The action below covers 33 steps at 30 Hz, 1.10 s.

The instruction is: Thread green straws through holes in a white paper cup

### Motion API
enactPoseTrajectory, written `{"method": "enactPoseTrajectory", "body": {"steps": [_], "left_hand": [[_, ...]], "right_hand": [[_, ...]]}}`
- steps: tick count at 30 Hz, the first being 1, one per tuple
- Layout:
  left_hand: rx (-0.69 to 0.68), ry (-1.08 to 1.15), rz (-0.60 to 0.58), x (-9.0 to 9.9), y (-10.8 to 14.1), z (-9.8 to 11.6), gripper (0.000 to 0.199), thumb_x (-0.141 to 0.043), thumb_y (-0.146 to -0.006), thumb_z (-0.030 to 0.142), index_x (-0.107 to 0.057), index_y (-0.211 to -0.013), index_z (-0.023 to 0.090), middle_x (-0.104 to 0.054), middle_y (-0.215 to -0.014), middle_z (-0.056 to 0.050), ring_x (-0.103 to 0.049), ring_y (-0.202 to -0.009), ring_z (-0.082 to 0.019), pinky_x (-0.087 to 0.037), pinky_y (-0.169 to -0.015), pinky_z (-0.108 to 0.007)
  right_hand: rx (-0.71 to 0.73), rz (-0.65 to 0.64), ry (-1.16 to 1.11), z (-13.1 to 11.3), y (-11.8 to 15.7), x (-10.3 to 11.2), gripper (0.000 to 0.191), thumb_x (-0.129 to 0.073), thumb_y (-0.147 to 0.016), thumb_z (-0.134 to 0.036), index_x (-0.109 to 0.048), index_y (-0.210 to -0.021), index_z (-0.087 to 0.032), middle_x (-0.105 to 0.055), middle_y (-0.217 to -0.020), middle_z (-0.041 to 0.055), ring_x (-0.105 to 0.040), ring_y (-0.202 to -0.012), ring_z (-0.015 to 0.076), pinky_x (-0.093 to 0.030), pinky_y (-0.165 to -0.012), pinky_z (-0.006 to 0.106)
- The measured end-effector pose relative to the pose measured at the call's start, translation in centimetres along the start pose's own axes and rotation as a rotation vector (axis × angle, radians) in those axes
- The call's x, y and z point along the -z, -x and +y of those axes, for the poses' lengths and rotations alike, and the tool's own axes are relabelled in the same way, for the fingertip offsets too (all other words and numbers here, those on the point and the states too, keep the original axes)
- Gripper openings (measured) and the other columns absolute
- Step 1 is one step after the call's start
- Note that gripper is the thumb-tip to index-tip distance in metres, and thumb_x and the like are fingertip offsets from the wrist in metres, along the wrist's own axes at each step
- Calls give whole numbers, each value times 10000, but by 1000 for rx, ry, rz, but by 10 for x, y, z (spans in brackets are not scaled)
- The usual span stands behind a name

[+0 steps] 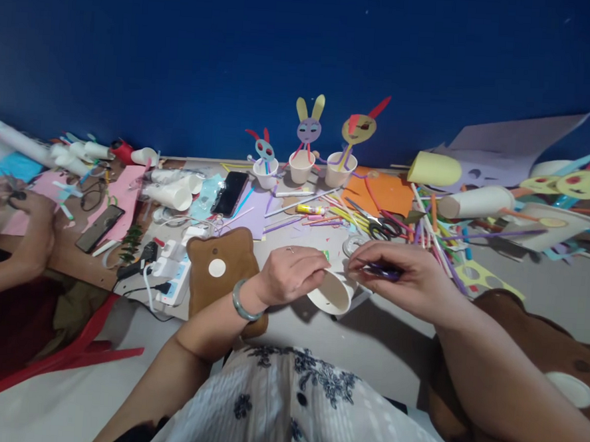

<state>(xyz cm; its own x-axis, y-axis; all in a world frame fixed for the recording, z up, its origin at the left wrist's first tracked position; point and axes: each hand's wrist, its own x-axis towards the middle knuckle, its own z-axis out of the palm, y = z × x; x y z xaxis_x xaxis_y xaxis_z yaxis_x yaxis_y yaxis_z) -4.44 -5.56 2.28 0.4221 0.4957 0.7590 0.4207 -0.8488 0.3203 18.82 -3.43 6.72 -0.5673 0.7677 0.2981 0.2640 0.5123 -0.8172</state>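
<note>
Pinching the cup point(331, 295), seemingly for steadiness: left hand point(292, 273); clasping something purple point(388, 273) at two o'clock: right hand point(412, 268).

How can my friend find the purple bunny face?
Find the blue wall; three paper cups stand in a row before it. The bunny face is above the middle cup. It has yellow ears; its neighbours have red ones.
</note>
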Motion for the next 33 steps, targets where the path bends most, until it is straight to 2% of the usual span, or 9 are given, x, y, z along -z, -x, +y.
{"method": "enactPoseTrajectory", "body": {"steps": [3,6,9,13,21,26,33], "left_hand": [[-13,-16,0,0,0,-1,143,-524,-975,198,-656,-985,142,-767,-889,-89,-753,-849,-162,-611,-774,-275],[-85,-35,-5,1,0,2,109,-564,-959,179,-653,-1001,134,-763,-896,-87,-752,-880,-164,-623,-813,-286],[-150,4,-7,3,1,5,107,-575,-950,158,-644,-1019,114,-762,-903,-101,-756,-894,-173,-636,-840,-301],[-157,74,-25,6,2,7,135,-522,-985,170,-627,-1061,131,-766,-932,-101,-759,-913,-165,-649,-839,-304],[-205,102,-60,14,-2,12,196,-470,-1004,166,-606,-1134,109,-776,-951,-130,-765,-952,-182,-655,-852,-304],[-234,90,-63,14,-3,13,166,-487,-996,158,-606,-1097,100,-776,-930,-129,-768,-894,-186,-658,-816,-304],[-213,117,-95,13,1,11,203,-495,-996,172,-599,-1162,119,-781,-966,-123,-767,-965,-183,-651,-852,-306]], "right_hand": [[1,22,88,4,2,2,267,-723,-882,-467,-695,-834,-207,-725,-730,28,-661,-626,169,-500,-574,275],[60,-29,149,5,4,9,420,-706,-864,-601,-703,-915,-184,-738,-764,38,-671,-633,162,-482,-562,259],[139,-95,203,1,6,17,384,-679,-912,-551,-699,-967,-172,-725,-754,24,-643,-610,123,-452,-556,229],[209,-160,243,-3,8,23,284,-705,-925,-451,-698,-989,-174,-689,-724,5,-618,-606,111,-434,-570,228],[283,-124,281,-6,10,21,237,-718,-926,-404,-686,-972,-174,-651,-706,-7,-601,-609,100,-409,-572,221],[292,-126,305,-10,10,19,232,-696,-944,-398,-689,-954,-166,-630,-691,-6,-577,-600,98,-390,-563,227],[293,-140,297,-8,12,20,219,-712,-933,-382,-679,-990,-172,-637,-716,-4,-582,-612,105,-396,-571,229]]}}
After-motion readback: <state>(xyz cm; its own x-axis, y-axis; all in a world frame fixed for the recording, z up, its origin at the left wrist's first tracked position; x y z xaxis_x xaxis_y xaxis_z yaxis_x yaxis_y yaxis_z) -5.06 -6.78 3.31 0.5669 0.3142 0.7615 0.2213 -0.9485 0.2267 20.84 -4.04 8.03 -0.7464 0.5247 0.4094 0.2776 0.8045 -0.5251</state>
